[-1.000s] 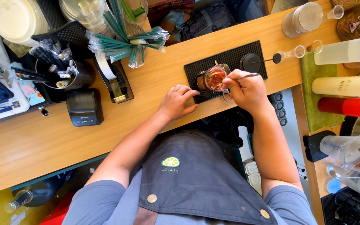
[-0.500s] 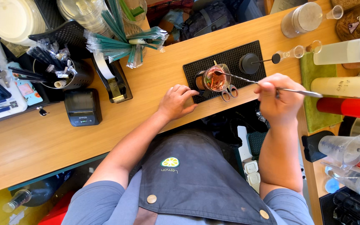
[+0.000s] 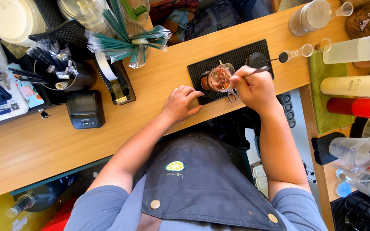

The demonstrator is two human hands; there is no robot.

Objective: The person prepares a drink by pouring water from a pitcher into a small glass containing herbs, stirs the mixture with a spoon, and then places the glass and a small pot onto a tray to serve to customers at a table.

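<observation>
Gripping thin metal spoon (image 3: 246,74) | right hand (image 3: 255,87) fingers clamped | left hand (image 3: 181,102) loosely curled, wooden counter (image 3: 150,90)

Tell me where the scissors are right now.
In the head view, the scissors lie on the black mat, right of the cup, under the right hand.

The right grip (image 3: 253,85) rests on the desk (image 3: 159,81) edge, holding a spoon (image 3: 247,73) that reaches left into the glass (image 3: 218,78) on the mat (image 3: 236,57). The left grip (image 3: 183,102) lies just left of the mat. Farther left stand a tape dispenser (image 3: 114,83) and a small printer (image 3: 85,109).
</observation>
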